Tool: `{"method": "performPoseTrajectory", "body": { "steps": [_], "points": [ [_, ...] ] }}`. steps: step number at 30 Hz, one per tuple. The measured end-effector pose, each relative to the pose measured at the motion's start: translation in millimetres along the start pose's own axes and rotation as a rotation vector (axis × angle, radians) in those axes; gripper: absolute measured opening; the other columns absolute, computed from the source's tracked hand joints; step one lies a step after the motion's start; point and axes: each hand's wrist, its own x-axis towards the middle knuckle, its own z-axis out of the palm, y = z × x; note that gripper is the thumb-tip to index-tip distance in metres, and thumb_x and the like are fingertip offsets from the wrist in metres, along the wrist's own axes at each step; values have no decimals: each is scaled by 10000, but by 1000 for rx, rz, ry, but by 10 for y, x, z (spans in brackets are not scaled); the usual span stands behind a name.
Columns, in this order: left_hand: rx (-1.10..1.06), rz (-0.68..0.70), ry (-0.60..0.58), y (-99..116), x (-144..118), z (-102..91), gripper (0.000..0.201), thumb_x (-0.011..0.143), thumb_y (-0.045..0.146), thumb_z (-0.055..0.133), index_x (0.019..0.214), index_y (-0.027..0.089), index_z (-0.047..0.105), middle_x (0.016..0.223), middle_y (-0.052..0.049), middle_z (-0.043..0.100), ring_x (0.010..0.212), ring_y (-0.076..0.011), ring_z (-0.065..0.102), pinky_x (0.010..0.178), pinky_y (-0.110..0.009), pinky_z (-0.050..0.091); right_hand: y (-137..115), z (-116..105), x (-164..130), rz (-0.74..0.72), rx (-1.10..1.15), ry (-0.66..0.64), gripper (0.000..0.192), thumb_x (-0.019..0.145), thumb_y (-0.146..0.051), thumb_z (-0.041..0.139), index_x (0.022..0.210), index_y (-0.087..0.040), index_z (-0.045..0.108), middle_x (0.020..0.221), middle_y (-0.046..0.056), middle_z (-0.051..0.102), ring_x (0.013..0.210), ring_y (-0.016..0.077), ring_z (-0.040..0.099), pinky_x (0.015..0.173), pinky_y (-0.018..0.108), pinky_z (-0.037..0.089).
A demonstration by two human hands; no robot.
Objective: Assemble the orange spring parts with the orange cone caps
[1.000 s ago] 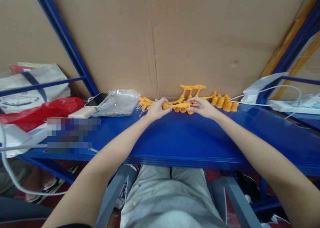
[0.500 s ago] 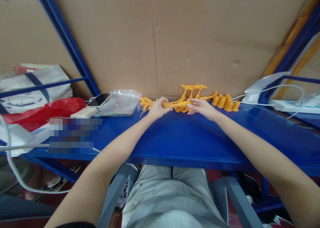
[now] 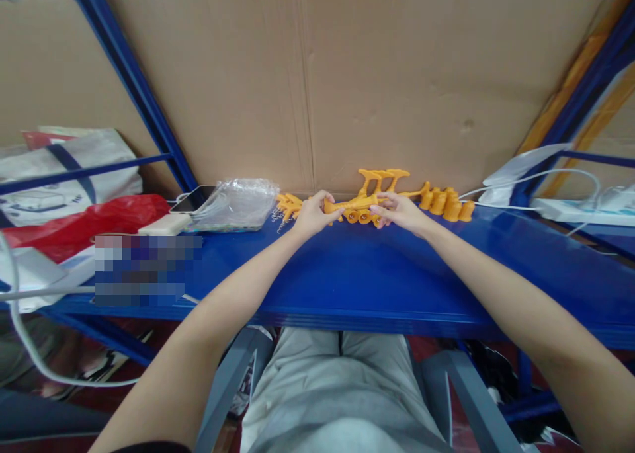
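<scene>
A long orange plastic piece (image 3: 356, 204), wider toward one end, is held level above the back of the blue table. My left hand (image 3: 311, 217) is closed around its left end. At its right end, the fingers of my right hand (image 3: 399, 211) pinch it. Just below it lie several round orange parts (image 3: 364, 217) with dark centres. Behind stand several orange T-topped handles (image 3: 380, 176). Orange cup-shaped parts (image 3: 450, 205) cluster to the right of my right hand. Left of my left hand are branching orange pieces (image 3: 288, 205) and small metal spirals (image 3: 280, 224).
The blue tabletop (image 3: 357, 274) meets a cardboard wall (image 3: 377, 82) at the back. A clear plastic-wrapped packet (image 3: 238, 205), a phone (image 3: 198, 199), a white block (image 3: 166, 224) and a red bag (image 3: 99, 221) lie left. White cables (image 3: 560, 172) run at the right.
The long orange piece has risen or tilted slightly between my hands, so the round parts beneath show more fully. Both hands stay in nearly the same place.
</scene>
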Motion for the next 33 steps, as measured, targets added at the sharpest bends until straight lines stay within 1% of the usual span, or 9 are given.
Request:
{"method": "performPoseTrajectory", "body": {
  "steps": [3,8,13,17,20,23,27,31,33],
  "points": [
    [-9,11,3,8,1,-8,298,770,315,813,861,212,549,556,96,535,491,-91,541,489,-181,346,15,-35,11,-99,-15,17,604,719,-619,851,1082,-193,624,820,32,714,591,149,672,568,287,545],
    [-41,26,-9,14,-27,1,311,765,331,811,894,207,557,582,88,557,501,-97,557,507,-188,372,-37,-29,-51,-51,12,4,562,708,-692,820,880,-220,568,675,0,658,525,135,605,539,282,517],
    [-90,23,-24,17,6,3,311,762,318,822,886,201,562,606,78,568,508,-86,537,503,-187,375,-95,-29,-70,-67,-36,-27,555,775,-746,727,868,-233,537,711,7,667,535,130,599,548,269,498],
    [-146,5,-62,31,45,20,306,757,301,833,851,194,562,601,70,571,501,-77,522,477,-181,355,-74,26,-48,-254,-202,105,513,834,-714,679,1001,-239,579,855,21,684,643,156,609,607,285,504],
    [-213,-13,-121,51,42,63,294,777,284,823,850,189,555,633,45,621,500,-76,544,477,-184,384,-51,128,-33,-325,-417,237,401,907,-636,616,945,-237,594,748,6,635,659,177,589,652,288,477],
    [-226,-20,-125,58,23,106,287,791,274,814,855,190,547,630,45,620,494,-77,543,474,-186,391,-45,233,7,-282,-530,359,326,986,-504,494,787,-248,534,637,3,560,656,193,584,680,289,445],
    [-154,9,-79,36,-6,115,303,785,301,824,856,196,548,625,54,606,507,-88,551,490,-192,385,-55,321,123,-198,-559,445,285,971,-323,420,698,-259,468,617,27,547,665,219,593,705,310,442],
    [-14,57,-1,45,-42,73,295,779,307,821,845,207,552,593,71,578,539,-108,563,530,-202,372,-65,390,244,-108,-492,446,311,947,-284,427,638,-263,449,585,33,543,668,229,589,692,320,465],
    [47,63,14,80,-58,50,273,782,289,808,847,209,556,581,80,566,539,-108,552,552,-207,369,-66,425,276,-15,-414,416,334,950,-282,444,616,-265,446,556,25,517,622,216,565,641,316,464]
  ]
}}
